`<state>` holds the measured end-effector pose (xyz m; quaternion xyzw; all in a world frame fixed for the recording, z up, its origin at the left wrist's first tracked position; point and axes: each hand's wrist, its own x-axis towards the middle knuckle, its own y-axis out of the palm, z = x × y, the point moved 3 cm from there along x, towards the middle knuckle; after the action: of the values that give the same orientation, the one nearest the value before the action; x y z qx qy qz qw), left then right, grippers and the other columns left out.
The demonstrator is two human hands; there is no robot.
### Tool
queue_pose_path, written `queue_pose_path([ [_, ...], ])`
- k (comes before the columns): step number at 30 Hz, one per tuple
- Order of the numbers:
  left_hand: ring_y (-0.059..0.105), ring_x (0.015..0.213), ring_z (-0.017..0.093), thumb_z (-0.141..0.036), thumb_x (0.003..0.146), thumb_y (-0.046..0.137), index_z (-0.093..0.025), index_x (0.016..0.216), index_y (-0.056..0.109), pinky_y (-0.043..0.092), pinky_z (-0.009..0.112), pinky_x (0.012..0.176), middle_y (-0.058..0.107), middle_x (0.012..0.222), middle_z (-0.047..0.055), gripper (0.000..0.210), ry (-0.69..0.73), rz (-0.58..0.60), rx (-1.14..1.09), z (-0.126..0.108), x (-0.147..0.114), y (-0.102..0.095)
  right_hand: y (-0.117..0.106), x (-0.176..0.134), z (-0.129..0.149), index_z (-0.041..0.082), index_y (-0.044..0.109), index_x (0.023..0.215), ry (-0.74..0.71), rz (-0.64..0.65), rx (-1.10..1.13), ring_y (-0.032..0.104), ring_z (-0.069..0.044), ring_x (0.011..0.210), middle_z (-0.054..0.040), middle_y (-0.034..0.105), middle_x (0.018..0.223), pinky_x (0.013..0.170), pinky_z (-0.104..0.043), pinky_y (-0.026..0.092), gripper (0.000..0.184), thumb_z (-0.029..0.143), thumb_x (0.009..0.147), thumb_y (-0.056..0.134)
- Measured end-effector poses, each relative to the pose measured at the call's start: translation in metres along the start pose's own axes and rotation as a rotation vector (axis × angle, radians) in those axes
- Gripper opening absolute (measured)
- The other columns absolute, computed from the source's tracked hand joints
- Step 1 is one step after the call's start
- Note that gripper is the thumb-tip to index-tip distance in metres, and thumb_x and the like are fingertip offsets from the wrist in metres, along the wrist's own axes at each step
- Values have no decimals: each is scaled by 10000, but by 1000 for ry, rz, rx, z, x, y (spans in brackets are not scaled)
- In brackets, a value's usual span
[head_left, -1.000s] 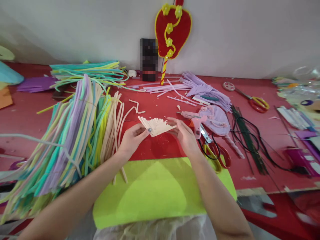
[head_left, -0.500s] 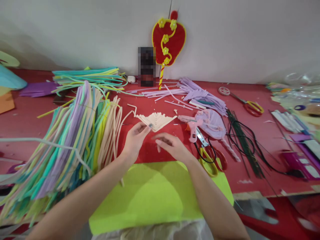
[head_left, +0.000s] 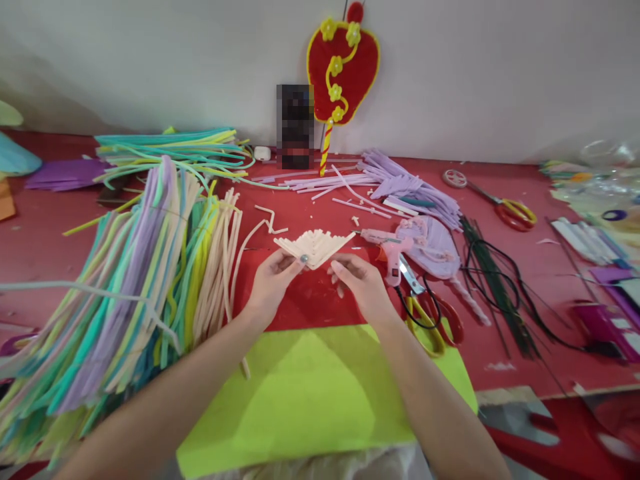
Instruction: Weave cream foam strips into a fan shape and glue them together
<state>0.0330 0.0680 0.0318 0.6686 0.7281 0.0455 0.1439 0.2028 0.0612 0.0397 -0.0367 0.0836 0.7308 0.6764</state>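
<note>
A cream fan-shaped piece of pipe cleaners [head_left: 315, 245], ribbed in a V pattern, is held up over the red tabletop. My left hand [head_left: 273, 280] pinches its lower left edge, thumb in front; a small round grey spot shows at the thumb tip. At the lower right edge, my right hand [head_left: 363, 283] has its thumb and curled fingers closed on the rim, though the exact contact is partly hidden. Just right of the piece lies a pink glue gun [head_left: 393, 250]. Bent cream pipe cleaners [head_left: 270, 220] lie behind my left hand.
Bundled coloured pipe cleaners [head_left: 135, 287] crowd the left. Scissors [head_left: 423, 320], a lilac fan-shaped piece [head_left: 430, 247], lilac pipe cleaners [head_left: 420, 187] and dark green stems [head_left: 495, 293] lie to the right. A red fan ornament [head_left: 345, 73] stands at the wall. A lime-green sheet [head_left: 320, 393] covers the front edge.
My right hand has moved up to the cream piece's right lower edge and closed there. My left hand keeps its pinch. The whole view has shifted slightly.
</note>
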Motion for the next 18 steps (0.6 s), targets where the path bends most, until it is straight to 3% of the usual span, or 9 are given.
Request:
queue_pose_path([
  [3, 643, 887, 168, -348, 678, 750, -170, 914, 674, 481, 322, 889, 713, 942, 49, 306, 1, 32, 37, 3, -2, 2, 3, 3, -3, 190, 665, 887, -25, -20, 49, 573, -120, 672, -36, 654, 819, 488, -209, 462, 296, 436, 726, 704],
  [9, 655, 802, 159, -343, 686, 743, -170, 887, 658, 514, 297, 802, 711, 838, 32, 278, -4, 102, 109, 7, -2, 0, 6, 1, -9, 185, 693, 862, -3, -28, 7, 561, -122, 633, -40, 691, 825, 503, -237, 447, 291, 417, 690, 733],
  [13, 644, 759, 139, -367, 753, 678, -174, 834, 650, 513, 271, 758, 696, 814, 24, 211, 76, 59, 155, 4, -2, -2, 4, 3, -14, 187, 702, 899, -7, -54, 6, 571, -124, 649, -46, 704, 883, 511, -238, 440, 303, 397, 685, 744],
  [18, 622, 705, 122, -335, 731, 698, -177, 787, 643, 508, 256, 719, 675, 766, 6, 176, 122, 3, 194, 1, -2, -4, 3, 3, -11, 180, 702, 886, 5, -65, 4, 563, -122, 611, -49, 712, 874, 499, -246, 441, 325, 424, 677, 744],
])
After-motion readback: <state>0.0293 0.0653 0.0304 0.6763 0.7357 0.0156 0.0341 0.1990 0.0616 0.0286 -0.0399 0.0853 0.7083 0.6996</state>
